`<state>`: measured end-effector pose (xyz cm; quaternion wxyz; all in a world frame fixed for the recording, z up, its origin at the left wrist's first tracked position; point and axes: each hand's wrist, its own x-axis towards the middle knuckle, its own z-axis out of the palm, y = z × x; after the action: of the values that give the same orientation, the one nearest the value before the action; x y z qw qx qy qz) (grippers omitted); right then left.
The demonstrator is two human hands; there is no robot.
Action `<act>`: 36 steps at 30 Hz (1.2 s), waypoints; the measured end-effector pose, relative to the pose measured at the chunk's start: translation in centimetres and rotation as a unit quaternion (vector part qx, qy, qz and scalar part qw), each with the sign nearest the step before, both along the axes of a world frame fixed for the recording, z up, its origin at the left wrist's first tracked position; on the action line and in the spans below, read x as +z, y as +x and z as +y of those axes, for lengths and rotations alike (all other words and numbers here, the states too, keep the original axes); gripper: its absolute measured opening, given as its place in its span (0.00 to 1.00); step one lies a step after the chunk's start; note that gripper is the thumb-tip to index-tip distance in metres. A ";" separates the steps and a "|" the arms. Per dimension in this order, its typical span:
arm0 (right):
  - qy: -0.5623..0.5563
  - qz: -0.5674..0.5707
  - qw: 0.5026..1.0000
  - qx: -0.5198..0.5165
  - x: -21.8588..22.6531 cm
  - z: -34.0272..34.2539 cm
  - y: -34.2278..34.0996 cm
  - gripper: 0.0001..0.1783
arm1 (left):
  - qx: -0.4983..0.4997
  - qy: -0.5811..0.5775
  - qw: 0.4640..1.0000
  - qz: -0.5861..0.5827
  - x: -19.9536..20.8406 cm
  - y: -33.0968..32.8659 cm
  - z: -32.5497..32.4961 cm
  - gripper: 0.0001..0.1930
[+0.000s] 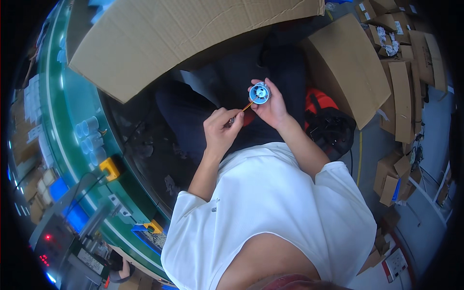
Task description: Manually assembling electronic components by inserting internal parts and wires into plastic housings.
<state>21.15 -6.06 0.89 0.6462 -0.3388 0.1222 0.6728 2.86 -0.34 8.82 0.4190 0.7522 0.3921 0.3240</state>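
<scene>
Right hand [271, 107] closed around a pale-blue round plastic housing with an open front and a finned hub [260, 93]; fingers curl about its rim, thumb at the far right side. Left hand [222, 126] in a tight pinch on thin orange-brown wires [248, 105] that run up to the near left edge of the housing. Housing sits above the lap, far of the white short-sleeved shirt [290, 208].

Hard to make out: a small dark item at the left fingertips, mostly covered by them; cannot tell its kind. Back of the housing hidden by the right palm. Legs in dark trousers [186, 121] partly lost in shadow. Red-and-black object [333, 128] right of the lap, part covered by the right forearm; kind unclear. Second person's arm [126, 268] at near left, mostly cut off.

Surroundings: large brown cardboard flap [193, 38] across the far side, blocking the view behind it; second brown cardboard flap [350, 67] to the right. Green bench [72, 101] curves along the left, bearing translucent bluish cylinders [91, 137] and a yellow block [109, 168]. Dark box with red lights [50, 246] at near left, blurred. Brown cartons [403, 96] piled far right.
</scene>
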 end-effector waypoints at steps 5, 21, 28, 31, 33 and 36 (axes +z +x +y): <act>-0.009 0.001 1.000 0.022 0.7 -0.1 -1.2 0.21 | -0.020 0.019 0.998 0.048 -0.5 0.4 0.1 0.03; 0.026 -0.102 0.994 0.033 1.3 0.0 -2.1 0.26 | -0.040 -0.001 0.997 0.071 -0.1 0.9 0.0 0.09; 0.052 -0.162 0.984 0.054 2.1 0.0 -2.7 0.24 | -0.022 -0.010 1.000 0.019 -1.1 1.0 0.2 0.10; 0.062 -0.182 0.977 0.092 2.1 -0.1 -2.6 0.23 | -0.055 0.060 0.994 0.076 -1.0 0.6 0.6 0.09; 0.062 -0.194 0.969 0.143 2.0 -0.3 -2.5 0.23 | -0.052 0.062 0.993 0.082 -1.0 0.5 0.6 0.09; 0.068 -0.173 0.969 0.165 1.5 -0.5 -2.6 0.23 | -0.047 0.066 0.992 0.093 -1.0 0.4 0.6 0.09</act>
<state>18.59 -6.56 2.36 0.5590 -0.4211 -0.0949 0.7080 3.24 0.29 7.85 0.3447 0.8229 0.3708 0.2578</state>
